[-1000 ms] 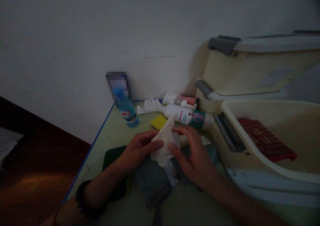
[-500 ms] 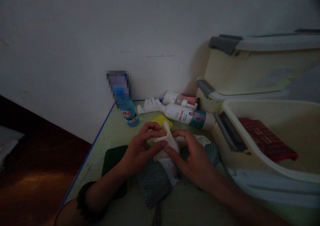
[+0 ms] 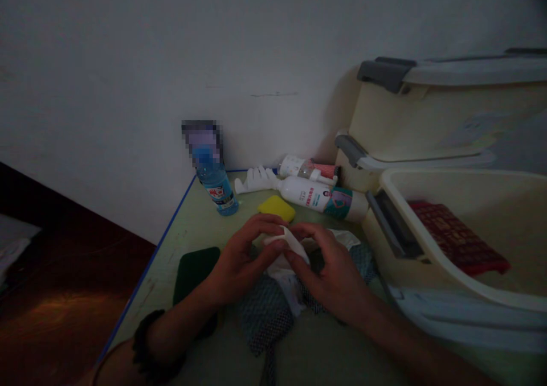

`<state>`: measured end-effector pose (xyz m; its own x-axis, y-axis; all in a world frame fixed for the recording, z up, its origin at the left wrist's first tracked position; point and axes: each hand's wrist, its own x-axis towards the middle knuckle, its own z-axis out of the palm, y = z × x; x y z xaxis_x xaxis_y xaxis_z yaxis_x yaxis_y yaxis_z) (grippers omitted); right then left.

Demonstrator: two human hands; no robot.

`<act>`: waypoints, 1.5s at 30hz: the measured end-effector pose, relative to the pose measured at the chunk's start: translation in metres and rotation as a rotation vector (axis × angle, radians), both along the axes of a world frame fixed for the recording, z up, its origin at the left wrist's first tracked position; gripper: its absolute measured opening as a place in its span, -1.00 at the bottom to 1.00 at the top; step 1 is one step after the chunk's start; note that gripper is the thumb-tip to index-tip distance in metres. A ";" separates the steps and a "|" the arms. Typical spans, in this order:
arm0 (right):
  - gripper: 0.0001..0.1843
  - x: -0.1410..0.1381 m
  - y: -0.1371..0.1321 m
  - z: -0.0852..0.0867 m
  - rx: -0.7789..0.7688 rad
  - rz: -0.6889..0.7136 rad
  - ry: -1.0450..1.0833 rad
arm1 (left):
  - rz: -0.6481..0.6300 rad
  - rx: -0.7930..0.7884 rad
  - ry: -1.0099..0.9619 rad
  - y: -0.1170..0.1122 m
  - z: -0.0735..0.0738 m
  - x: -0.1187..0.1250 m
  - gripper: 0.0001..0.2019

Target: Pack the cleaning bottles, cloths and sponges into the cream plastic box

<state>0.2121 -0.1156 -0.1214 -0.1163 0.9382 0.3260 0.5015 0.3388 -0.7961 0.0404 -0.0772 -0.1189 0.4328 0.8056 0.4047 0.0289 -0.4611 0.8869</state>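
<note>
Over the worktop [image 3: 183, 226], well right of its blue left edge, the left hand [image 3: 243, 261] and right hand [image 3: 333, 261], both curled partly closed, pinch a white bundle [image 3: 296, 248] between them.

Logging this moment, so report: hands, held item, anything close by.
Left hand and right hand both pinching folded white sheet. Tissue or cloth, can't tell. Blue-gray patterned cloth below, yellow sponge just beyond.
</note>
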 end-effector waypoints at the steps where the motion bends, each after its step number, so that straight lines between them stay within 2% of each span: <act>1: -0.69 0.000 0.000 0.000 -0.005 0.001 0.003 | 0.025 0.005 0.004 0.000 0.000 0.000 -0.88; 5: -0.73 0.001 -0.001 0.001 0.011 -0.001 0.003 | 0.132 -0.014 0.067 -0.001 0.001 0.002 -0.92; 11: -0.75 0.003 0.000 0.005 0.045 0.017 -0.044 | 0.182 -0.135 0.099 -0.003 0.006 0.004 -0.93; 20: -0.76 0.004 0.001 0.005 -0.142 0.073 0.003 | 0.253 -0.352 -0.055 0.001 0.011 0.006 -0.88; 28: -0.78 0.004 0.002 0.007 -0.117 0.017 0.013 | 0.247 -0.462 -0.185 0.003 0.007 0.005 -0.85; 33: -0.78 0.004 0.002 0.006 -0.106 0.006 0.148 | 0.243 -0.471 -0.205 0.005 0.006 0.006 -0.87; 37: -0.82 0.004 0.003 0.004 -0.154 0.017 0.322 | 0.139 -0.537 -0.275 0.005 0.007 0.006 -0.81; 41: -0.84 0.004 0.004 0.005 -0.209 0.025 0.415 | -0.072 -0.649 -0.327 0.006 0.007 0.004 -0.56; 45: -0.85 0.004 0.005 0.006 -0.213 0.014 0.459 | -0.218 -0.667 -0.342 0.003 0.007 0.003 -0.32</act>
